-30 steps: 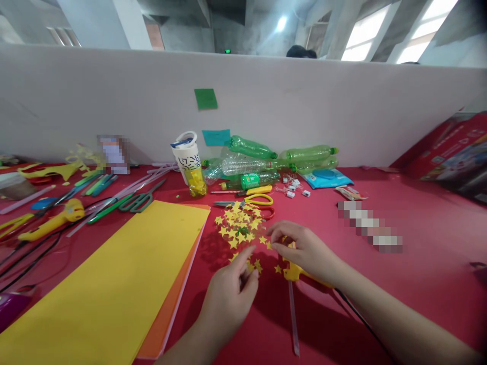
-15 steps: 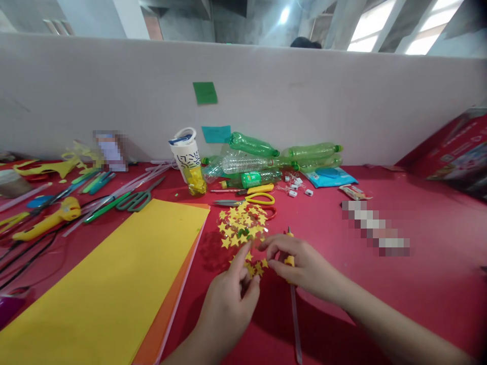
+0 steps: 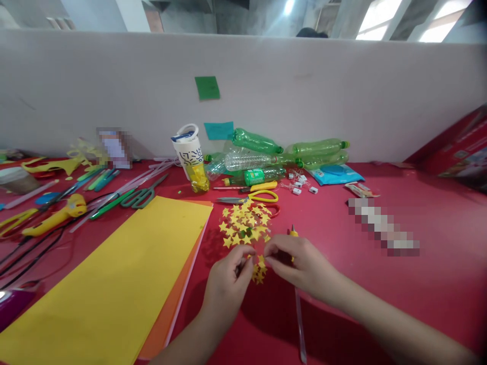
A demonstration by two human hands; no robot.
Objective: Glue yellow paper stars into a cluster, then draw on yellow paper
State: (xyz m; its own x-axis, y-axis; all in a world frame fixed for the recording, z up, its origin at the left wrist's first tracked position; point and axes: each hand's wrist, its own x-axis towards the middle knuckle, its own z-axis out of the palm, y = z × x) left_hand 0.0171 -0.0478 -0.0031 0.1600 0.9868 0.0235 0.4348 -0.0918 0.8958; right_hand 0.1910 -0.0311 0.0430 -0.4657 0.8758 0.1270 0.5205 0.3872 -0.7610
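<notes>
- Near the middle of the red tabletop (image 3: 426, 299), small yellow stars (image 3: 259, 275) between and just below both hands, with a larger cluster of yellow stars (image 3: 243, 219) just beyond.
- At the small stars' left, left hand (image 3: 251, 254) with thumb and forefinger curled close; at their right, right hand (image 3: 266, 255) similarly curled; cannot tell whether either pinches anything.
- Behind the right hand, mostly hidden, yellow glue gun (image 3: 293, 232), with a clear glue stick (image 3: 300, 324) toward the near side.
- Left, yellow paper sheet (image 3: 110, 279) over orange.
- Far beyond the larger cluster, yellow-handled scissors (image 3: 271, 196), then plastic bottles (image 3: 256, 142) by the white partition (image 3: 323, 96).
</notes>
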